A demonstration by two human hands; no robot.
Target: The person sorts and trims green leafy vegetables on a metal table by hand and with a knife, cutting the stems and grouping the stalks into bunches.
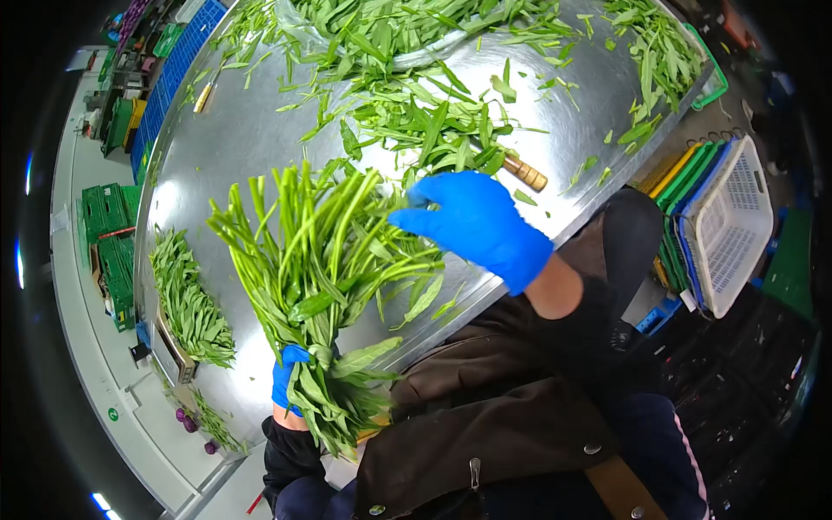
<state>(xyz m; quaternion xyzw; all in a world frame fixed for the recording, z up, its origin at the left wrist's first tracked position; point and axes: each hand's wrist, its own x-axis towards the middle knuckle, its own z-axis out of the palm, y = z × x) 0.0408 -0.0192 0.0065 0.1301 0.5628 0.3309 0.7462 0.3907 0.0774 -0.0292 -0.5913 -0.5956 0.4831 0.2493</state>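
My left hand [290, 380], in a blue glove, is closed around the leafy lower part of a large bunch of leafy greens [334, 286]. The cut stems of the bunch fan out upward, and its leaf tips hang below the hand. My right hand [477, 225], also gloved in blue, is at the right side of the bunch. Its thumb and fingers are apart beside the stems, with nothing visible between them. Just beyond it lies a knife [524, 173] with a wooden handle, its blade mostly hidden under loose greens [433, 130].
A heap of greens [373, 39] and a plastic bag cover the far side of the metal table [195, 165]. Another bundle [192, 303] lies left, and a small knife [204, 97] far left. Stacked baskets [728, 225] stand right; green crates [111, 251] are left.
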